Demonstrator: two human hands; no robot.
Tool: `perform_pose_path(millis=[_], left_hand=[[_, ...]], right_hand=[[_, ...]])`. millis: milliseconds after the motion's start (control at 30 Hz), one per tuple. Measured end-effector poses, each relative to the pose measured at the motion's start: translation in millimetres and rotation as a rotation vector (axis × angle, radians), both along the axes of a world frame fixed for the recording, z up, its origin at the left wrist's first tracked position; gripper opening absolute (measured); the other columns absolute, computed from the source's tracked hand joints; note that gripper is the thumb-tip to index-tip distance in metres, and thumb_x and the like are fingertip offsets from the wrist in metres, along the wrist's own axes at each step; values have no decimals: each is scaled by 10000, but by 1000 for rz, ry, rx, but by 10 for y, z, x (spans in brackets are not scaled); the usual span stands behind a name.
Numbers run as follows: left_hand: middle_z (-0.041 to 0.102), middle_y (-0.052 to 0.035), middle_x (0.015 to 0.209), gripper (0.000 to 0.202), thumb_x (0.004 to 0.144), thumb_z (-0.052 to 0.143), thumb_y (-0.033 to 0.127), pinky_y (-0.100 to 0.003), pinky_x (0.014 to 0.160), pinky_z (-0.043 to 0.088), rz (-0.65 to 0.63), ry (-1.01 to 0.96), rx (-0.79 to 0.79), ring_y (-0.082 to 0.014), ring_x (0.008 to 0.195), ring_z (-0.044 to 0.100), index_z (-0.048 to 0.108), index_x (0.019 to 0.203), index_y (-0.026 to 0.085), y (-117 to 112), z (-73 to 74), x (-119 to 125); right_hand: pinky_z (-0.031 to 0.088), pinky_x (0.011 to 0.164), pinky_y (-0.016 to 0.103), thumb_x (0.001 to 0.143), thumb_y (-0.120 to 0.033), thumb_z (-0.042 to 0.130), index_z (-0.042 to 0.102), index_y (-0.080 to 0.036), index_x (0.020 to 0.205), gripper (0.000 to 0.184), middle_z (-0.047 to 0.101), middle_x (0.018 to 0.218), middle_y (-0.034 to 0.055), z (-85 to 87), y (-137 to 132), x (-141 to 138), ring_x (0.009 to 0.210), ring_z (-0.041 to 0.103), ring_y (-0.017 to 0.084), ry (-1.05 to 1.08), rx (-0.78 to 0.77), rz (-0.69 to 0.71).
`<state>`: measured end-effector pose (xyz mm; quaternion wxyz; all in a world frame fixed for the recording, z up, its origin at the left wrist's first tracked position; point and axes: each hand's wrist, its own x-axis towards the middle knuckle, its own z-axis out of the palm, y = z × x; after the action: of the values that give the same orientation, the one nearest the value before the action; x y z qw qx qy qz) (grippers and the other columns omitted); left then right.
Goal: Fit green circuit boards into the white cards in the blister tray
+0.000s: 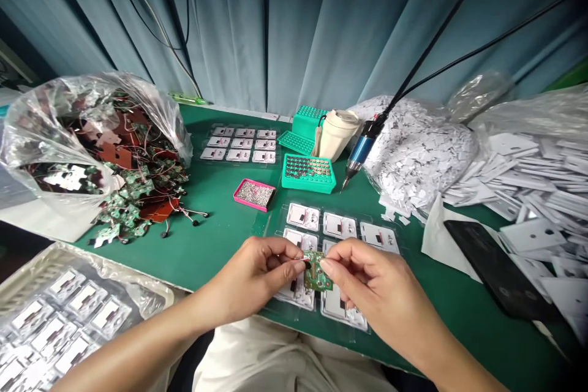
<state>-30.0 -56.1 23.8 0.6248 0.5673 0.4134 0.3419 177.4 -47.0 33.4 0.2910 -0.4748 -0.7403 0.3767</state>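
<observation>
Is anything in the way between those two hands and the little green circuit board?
Nothing visible: the left hand and right hand hold the green circuit board between them, one at each side. The hanging screwdriver is farther off, beyond the board, not between.

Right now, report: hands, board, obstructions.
Left hand and right hand pinching green circuit board from either side. Board above white units. Screwdriver hanging beyond, not touching hands or board.

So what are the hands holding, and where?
A small green circuit board. The right hand pinches its right edge. The left hand pinches at its left side, beside a black round part; its exact grip is hidden.
</observation>
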Motion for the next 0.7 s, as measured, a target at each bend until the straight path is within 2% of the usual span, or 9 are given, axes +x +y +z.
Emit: perform_pose_path(millis=[100, 200, 300, 400, 467, 567, 633, 700], left_hand=[[455, 46, 591, 366, 904, 563, 475, -170, 408, 200, -25, -185, -237, -41, 437, 290, 630, 919, 115, 41, -7, -19], [522, 16, 627, 574, 932, 388, 622, -156, 359, 185, -36, -353, -373, -38, 377, 306, 594, 1138, 127, 89, -42, -41], [602, -48, 724, 731, 897, 266, 741, -166, 351, 324, -123, -394, -410, -89, 401, 489, 550, 1187, 133, 135, -88, -56], [628, -73, 774, 760, 869, 256, 781, -275, 461, 498, -166, -385, -397, -185, 535, 640, 534, 1179, 144, 146, -112, -49], [622, -60, 768, 662, 870, 400, 731, -255, 497, 484, -137, -319, -328, -143, 534, 597, 568, 1095, 132, 129, -99, -35], [557, -7, 688, 428, 827, 670, 520, -171, 493, 329, -54, -141, -169, -60, 528, 425, 596, 872, 101, 89, -54, -25], [494, 19, 636, 362, 837, 686, 437, -182, 511, 265, -28, -71, -111, -56, 555, 360, 590, 778, 93, 68, -32, -33], [460, 29, 620, 344, 877, 633, 410, -198, 525, 250, -46, -82, -110, -60, 562, 331, 590, 749, 93, 55, -30, -46]], right_hand=[[433, 425, 188, 891, -448, 563, 561, -204, 783, 267, 510, 565, -47, -11, 35, 24, 452, 494, 89, 96, -238, 1], [437, 424, 178, 875, -476, 580, 558, -201, 796, 287, 493, 550, -54, -31, 64, 48, 448, 479, 81, 152, -358, 10], [429, 432, 175, 877, -474, 581, 563, -200, 789, 289, 495, 547, -51, -58, 85, 58, 457, 476, 79, 135, -346, 15], [407, 429, 182, 882, -463, 575, 567, -202, 777, 282, 493, 559, -45, -71, 87, 49, 466, 467, 81, 104, -259, 25], [401, 435, 189, 881, -443, 580, 568, -200, 765, 269, 498, 572, -42, -68, 76, 36, 470, 460, 81, 76, -210, 15], [404, 438, 191, 885, -436, 578, 572, -198, 783, 259, 506, 589, -41, -60, 48, 17, 474, 466, 79, 68, -241, 15], [419, 442, 185, 891, -449, 573, 570, -197, 805, 267, 496, 585, -46, -66, 31, 9, 479, 479, 79, 109, -310, 41], [438, 447, 181, 892, -467, 575, 559, -196, 812, 284, 484, 596, -50, -82, 24, 2, 492, 495, 79, 172, -392, 68]])
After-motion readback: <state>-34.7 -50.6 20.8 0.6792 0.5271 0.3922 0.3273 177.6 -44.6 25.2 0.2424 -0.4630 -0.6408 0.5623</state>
